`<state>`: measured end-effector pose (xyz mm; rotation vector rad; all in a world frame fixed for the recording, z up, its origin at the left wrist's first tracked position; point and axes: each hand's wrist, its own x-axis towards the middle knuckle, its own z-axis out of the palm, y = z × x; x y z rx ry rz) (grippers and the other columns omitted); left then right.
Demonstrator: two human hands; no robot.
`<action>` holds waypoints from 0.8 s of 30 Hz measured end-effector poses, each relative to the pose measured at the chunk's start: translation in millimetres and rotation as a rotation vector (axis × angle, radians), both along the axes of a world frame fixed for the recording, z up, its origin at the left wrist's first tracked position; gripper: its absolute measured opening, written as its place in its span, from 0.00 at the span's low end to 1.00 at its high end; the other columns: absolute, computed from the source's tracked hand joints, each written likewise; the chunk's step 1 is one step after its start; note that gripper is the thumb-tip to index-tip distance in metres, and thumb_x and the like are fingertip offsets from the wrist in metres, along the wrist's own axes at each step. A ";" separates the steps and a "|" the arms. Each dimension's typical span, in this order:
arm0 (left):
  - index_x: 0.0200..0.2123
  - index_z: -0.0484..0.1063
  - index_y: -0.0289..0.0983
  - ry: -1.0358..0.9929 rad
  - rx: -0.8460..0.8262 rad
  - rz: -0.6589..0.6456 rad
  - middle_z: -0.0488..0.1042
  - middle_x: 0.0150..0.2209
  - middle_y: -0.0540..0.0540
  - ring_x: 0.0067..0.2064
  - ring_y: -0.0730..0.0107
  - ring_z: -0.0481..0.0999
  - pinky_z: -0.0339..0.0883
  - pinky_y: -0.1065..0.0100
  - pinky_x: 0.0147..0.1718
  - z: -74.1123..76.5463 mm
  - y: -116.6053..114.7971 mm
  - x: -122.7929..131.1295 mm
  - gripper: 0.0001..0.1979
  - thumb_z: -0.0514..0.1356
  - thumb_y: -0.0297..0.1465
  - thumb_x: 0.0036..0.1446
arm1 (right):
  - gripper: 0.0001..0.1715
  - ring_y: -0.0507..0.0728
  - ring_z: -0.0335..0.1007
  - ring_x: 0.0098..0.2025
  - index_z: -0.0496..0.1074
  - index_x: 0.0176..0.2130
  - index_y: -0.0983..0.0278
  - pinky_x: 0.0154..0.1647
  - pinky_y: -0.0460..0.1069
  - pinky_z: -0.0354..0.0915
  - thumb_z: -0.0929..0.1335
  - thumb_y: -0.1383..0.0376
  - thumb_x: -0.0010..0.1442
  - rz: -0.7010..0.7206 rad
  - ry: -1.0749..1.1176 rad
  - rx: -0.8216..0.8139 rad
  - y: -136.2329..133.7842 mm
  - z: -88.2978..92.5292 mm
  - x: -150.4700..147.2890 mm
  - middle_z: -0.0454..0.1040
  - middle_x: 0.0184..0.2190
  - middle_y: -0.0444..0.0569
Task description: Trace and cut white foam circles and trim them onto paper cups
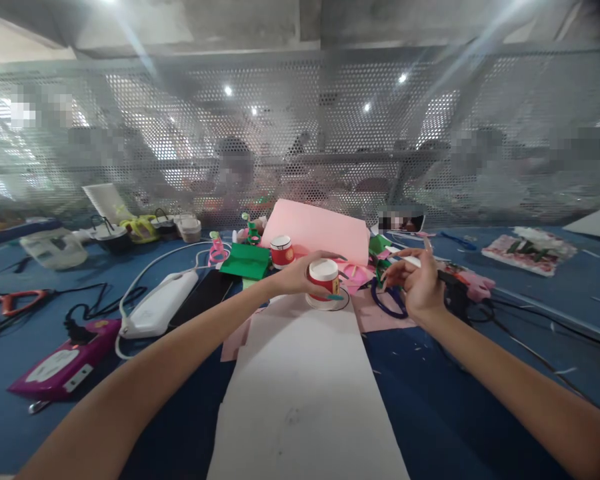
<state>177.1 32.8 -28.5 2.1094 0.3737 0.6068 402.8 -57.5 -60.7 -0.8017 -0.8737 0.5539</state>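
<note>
Apparently mid-tracing: I judge the step in hand to be outlining the red-and-white cup (pixel 323 285) on the long white sheet (pixel 305 373), since a thin dark curve (pixel 349 301) shows on the paper just right of its base. The cup is upright at the sheet's far end; from here I can't tell whether its base is flat on the paper.

The next move, I'd say, calls for a steady cup and the white pen (pixel 412 260) brought down to that curve — or, if the round is complete, the cup lifted straight off.

Pose notes. My left hand (pixel 296 275) reaches forward and inward across the worktop (pixel 405 413), its fingers curved around the cup, thumb on the near side. My right hand (pixel 423 285) hangs to the right, wrist bent up, fingers bunched and pinching the slim pen well apart from the cup — writing end unclear to me.
</note>
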 end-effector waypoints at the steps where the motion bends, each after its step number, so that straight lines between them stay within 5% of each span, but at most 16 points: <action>1: 0.55 0.64 0.39 -0.039 -0.048 -0.003 0.71 0.52 0.39 0.52 0.56 0.71 0.65 0.56 0.50 -4.7 -0.9 0.8 0.38 0.71 0.30 0.39 | 0.27 0.52 0.63 0.12 0.66 0.32 0.61 0.11 0.46 0.63 0.62 0.40 0.53 -0.002 -0.002 -0.003 -0.1 0.0 0.0 0.69 0.14 0.41; 9: 0.43 0.69 0.35 -0.062 -0.219 -0.008 0.76 0.44 0.41 0.45 0.60 0.74 0.66 0.60 0.47 -27.6 -7.5 3.8 0.27 0.71 0.38 0.41 | 0.25 0.52 0.64 0.13 0.66 0.32 0.59 0.12 0.46 0.62 0.62 0.41 0.55 0.027 -0.017 0.002 -1.3 -1.8 -2.5 0.69 0.15 0.41; 13: 0.45 0.69 0.34 0.054 -0.151 -0.073 0.75 0.45 0.39 0.45 0.58 0.75 0.67 0.58 0.46 -30.8 -3.4 1.6 0.28 0.70 0.41 0.42 | 0.25 0.51 0.64 0.14 0.67 0.32 0.60 0.13 0.45 0.62 0.62 0.42 0.56 0.041 -0.026 -0.011 -2.5 -1.9 -4.5 0.70 0.15 0.41; 24: 0.49 0.65 0.36 0.113 -0.017 0.090 0.75 0.45 0.41 0.45 0.57 0.75 0.68 0.57 0.44 -31.0 -6.0 -1.0 0.31 0.69 0.39 0.43 | 0.27 0.51 0.63 0.12 0.66 0.30 0.60 0.12 0.45 0.61 0.62 0.40 0.55 0.038 -0.044 -0.056 -2.6 -0.7 -5.3 0.68 0.13 0.41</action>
